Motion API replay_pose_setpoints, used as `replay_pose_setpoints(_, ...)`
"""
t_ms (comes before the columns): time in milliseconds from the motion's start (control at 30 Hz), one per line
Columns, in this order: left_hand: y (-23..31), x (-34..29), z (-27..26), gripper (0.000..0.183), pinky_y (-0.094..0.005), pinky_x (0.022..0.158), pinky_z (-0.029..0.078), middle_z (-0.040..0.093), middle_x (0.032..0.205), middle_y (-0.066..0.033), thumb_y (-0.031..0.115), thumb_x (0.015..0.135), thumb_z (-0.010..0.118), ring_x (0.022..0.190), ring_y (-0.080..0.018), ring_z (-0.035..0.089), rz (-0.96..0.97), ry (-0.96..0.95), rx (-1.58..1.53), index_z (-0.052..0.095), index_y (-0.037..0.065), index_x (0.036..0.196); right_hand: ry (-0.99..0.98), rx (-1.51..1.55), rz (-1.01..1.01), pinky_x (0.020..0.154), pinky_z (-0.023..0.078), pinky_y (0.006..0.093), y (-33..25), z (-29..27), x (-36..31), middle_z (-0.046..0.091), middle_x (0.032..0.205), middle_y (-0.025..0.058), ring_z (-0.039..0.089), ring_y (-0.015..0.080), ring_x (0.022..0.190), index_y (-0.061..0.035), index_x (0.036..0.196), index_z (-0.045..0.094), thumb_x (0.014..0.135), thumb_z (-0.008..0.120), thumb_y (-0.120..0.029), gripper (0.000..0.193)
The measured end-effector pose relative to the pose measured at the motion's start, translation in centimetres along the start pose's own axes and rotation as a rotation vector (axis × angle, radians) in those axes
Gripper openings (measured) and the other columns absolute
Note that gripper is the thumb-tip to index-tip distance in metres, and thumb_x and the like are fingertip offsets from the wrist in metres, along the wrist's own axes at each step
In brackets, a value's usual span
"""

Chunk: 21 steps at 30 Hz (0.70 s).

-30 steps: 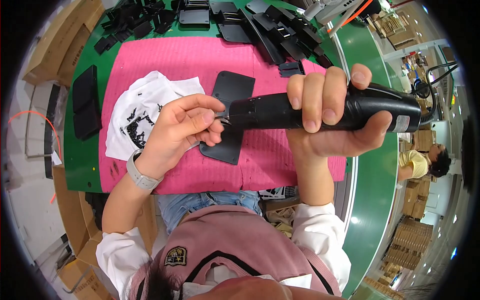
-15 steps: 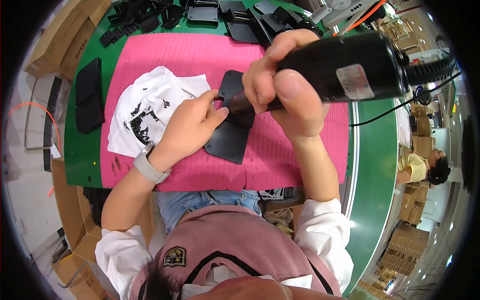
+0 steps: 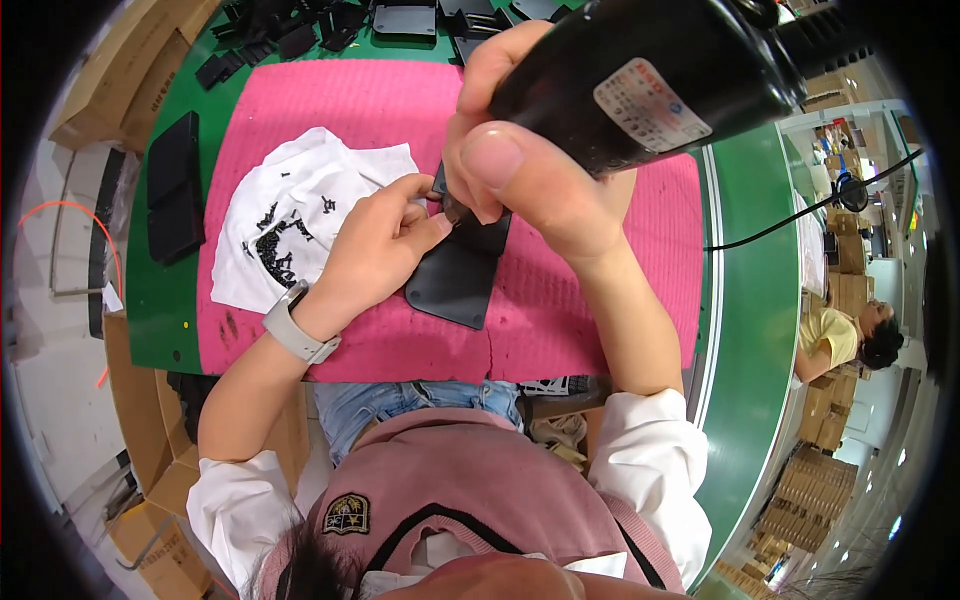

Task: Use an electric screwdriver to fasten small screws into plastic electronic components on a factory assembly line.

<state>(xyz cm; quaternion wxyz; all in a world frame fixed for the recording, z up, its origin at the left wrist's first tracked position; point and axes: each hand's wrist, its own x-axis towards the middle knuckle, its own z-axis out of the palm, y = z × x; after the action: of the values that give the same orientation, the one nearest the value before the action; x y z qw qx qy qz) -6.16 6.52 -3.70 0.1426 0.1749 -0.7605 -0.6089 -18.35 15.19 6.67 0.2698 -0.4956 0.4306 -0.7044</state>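
Note:
My right hand [image 3: 530,170] is closed around a thick black electric screwdriver [image 3: 640,70] with a pale label and a cable at its rear end. The driver slants down to the left toward a black plastic piece with two flat panels [image 3: 452,285], and its tip is hidden behind my fingers. My left hand [image 3: 375,240] pinches the middle of that piece between thumb and forefinger, right beside the tip. Small black screws [image 3: 275,255] lie on a crumpled white cloth [image 3: 235,275] left of the piece. All this rests on a pink mat [image 3: 330,90].
The mat lies on a green table [image 3: 745,300]. Black plastic parts [image 3: 300,35] are heaped along the far edge, and another black two-panel piece [image 3: 173,190] lies at the left. A black cord [image 3: 780,228] runs off to the right. A person in yellow [image 3: 830,335] is further right.
My right hand and the screwdriver have moved left, and the driver has tilted up with its rear end higher and nearer the camera. My left hand stays on the piece.

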Motion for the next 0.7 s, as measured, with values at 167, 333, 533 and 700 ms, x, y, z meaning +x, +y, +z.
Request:
replay_pose_setpoints(167, -0.2, 0.3, 0.3, 0.026, -0.0289, 0.05, 0.032, 0.044, 0.054, -0.0033, 0.01, 0.084, 0.061, 0.049, -0.0112, 0.041, -0.003, 0.021, 0.012, 0.054, -0.002, 0.106, 0.019, 0.013, -0.134, 0.058, 0.049, 0.0236, 0.4, -0.9, 0.7, 0.062, 0.07, 0.0038, 0.059, 0.0104, 0.062, 0.001, 0.084, 0.062, 0.062, 0.078, -0.009, 0.029)
replay_pose_setpoints(333, 0.0, 0.1, 0.2, 0.025, -0.029, 0.049, 0.032, 0.042, 0.052, -0.0031, 0.01, 0.082, 0.061, 0.049, -0.0108, 0.039, 0.05, 0.046, 0.02, 0.056, -0.001, 0.104, -0.054, -0.182, -0.436, 0.057, 0.047, 0.0236, 0.8, -0.8, 1.3, 0.062, 0.07, 0.0031, 0.057, 0.0098, 0.06, 0.0001, 0.083, 0.062, 0.058, 0.078, -0.012, 0.032)
replay_pose_setpoints(533, 2.7, 0.2, -0.2, 0.023, -0.0298, 0.048, 0.032, 0.044, 0.052, -0.0057, 0.01, 0.082, 0.061, 0.048, -0.012, 0.039, -0.129, -0.031, 0.13, 0.056, -0.001, 0.101, -0.117, -0.206, -0.571, 0.055, 0.045, 0.0226, 2.1, -1.2, 1.9, 0.06, 0.066, 0.0022, 0.055, 0.0095, 0.057, -0.0008, 0.085, 0.062, 0.056, 0.074, -0.008, 0.033)
replay_pose_setpoints(700, 1.6, 0.3, 0.5, 0.024, -0.0302, 0.049, 0.034, 0.044, 0.051, -0.0068, 0.007, 0.079, 0.06, 0.047, -0.0132, 0.039, 0.01, 0.11, 0.06, 0.057, -0.002, 0.101, -0.056, -0.202, -0.13, 0.052, 0.044, 0.0232, 0.3, -0.2, 0.5, 0.057, 0.063, 0.0013, 0.051, 0.0084, 0.054, -0.0002, 0.084, 0.061, 0.057, 0.075, -0.008, 0.031)
